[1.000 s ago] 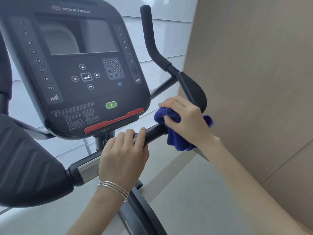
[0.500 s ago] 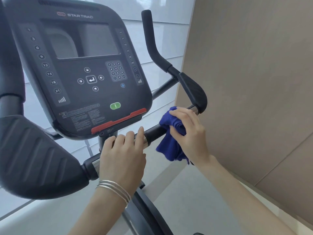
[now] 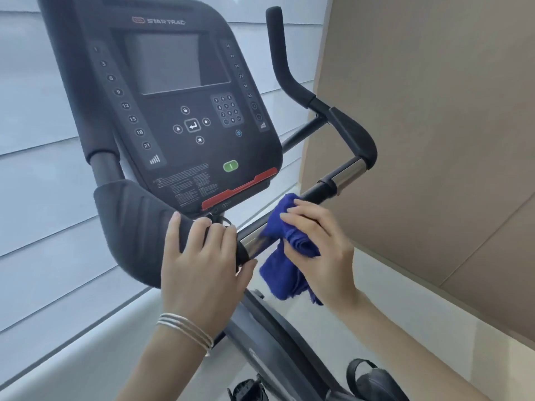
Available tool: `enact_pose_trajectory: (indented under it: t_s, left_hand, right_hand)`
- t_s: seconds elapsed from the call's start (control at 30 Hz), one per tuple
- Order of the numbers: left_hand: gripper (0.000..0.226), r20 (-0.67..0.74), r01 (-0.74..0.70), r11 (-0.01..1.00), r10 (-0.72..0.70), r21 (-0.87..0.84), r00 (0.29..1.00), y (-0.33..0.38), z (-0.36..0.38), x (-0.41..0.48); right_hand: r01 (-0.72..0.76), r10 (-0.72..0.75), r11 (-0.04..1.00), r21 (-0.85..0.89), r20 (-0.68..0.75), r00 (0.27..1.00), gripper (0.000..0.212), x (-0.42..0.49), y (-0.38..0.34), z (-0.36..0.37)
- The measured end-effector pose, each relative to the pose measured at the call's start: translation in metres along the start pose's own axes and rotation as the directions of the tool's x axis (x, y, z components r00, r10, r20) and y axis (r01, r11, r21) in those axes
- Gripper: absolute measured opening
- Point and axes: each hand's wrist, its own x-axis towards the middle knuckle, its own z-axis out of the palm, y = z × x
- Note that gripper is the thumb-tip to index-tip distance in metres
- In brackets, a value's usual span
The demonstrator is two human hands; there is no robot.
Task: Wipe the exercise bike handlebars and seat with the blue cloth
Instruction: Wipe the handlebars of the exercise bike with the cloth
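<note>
Beige wall panel [image 3: 434, 111] beyond our fingers. Our right hand [image 3: 321, 250] clasps the blue cloth [image 3: 285, 274] round the chrome handlebar [image 3: 347, 173]; our left hand [image 3: 202, 264] curls its fingers over the black pad [image 3: 130, 221].

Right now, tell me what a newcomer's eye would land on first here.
The bright blue cloth, held by the right hand against the handlebar at centre. Then the big black console above, with its green button, and the left hand gripping the handlebar beside the cloth.
</note>
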Motion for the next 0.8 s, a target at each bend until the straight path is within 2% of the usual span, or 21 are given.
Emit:
enact_pose_trajectory:
  t_s: [0.07, 0.1, 0.13, 0.23, 0.27, 0.4, 0.53, 0.67, 0.73, 0.8]
  left_hand:
    - [0.038, -0.017, -0.017, 1.000, 0.017, 0.000, 1.000, -0.002, 0.003, 0.000]
    - [0.038, -0.011, -0.021, 1.000, 0.021, -0.003, 1.000, -0.002, 0.003, 0.000]
    - [0.040, 0.011, -0.022, 1.000, 0.022, -0.007, 1.000, -0.002, 0.003, -0.001]
    - [0.049, 0.077, -0.019, 1.000, 0.018, 0.007, 0.997, -0.003, 0.002, -0.001]
    - [0.049, 0.078, -0.026, 1.000, 0.025, 0.002, 0.997, -0.003, 0.002, -0.002]
    - [0.054, 0.044, -0.076, 0.990, 0.082, -0.117, 0.996, 0.008, 0.003, -0.003]
    - [0.049, -0.041, -0.225, 0.933, 0.223, -0.280, 0.974, 0.033, 0.013, -0.004]
    - [0.038, -0.046, -0.394, 0.775, 0.429, -0.495, 0.902, 0.079, 0.031, -0.020]
    - [0.037, -0.038, -0.466, 0.696, 0.535, -0.546, 0.844, 0.104, 0.044, -0.033]
    - [0.039, 0.033, -0.503, 0.651, 0.629, -0.569, 0.777, 0.128, 0.060, -0.043]
  right_hand:
    - [0.167, -0.161, 0.985, -0.049, 0.112, 0.981, 0.027, -0.014, -0.013, -0.002]
    - [0.188, -0.175, 0.980, -0.073, 0.146, 0.974, 0.026, -0.018, -0.015, -0.005]
    - [0.145, -0.129, 0.985, -0.098, 0.155, 0.980, 0.027, -0.021, -0.016, -0.009]
    - [-0.150, 0.162, 0.980, -0.134, 0.087, 0.983, 0.034, -0.038, -0.017, -0.031]
    - [-0.205, 0.216, 0.967, -0.154, 0.063, 0.974, 0.034, -0.048, -0.018, -0.041]
    - [-0.292, 0.315, 0.910, -0.294, 0.033, 0.948, 0.035, -0.093, -0.025, -0.082]
    - [-0.506, 0.494, 0.796, -0.332, -0.127, 0.860, 0.038, -0.127, -0.028, -0.135]
    - [-0.582, 0.524, 0.694, -0.423, -0.258, 0.812, 0.037, -0.156, -0.027, -0.184]
    - [-0.617, 0.553, 0.644, -0.452, -0.283, 0.784, 0.037, -0.174, -0.027, -0.201]
    - [-0.647, 0.593, 0.593, -0.480, -0.284, 0.754, 0.038, -0.196, -0.026, -0.217]
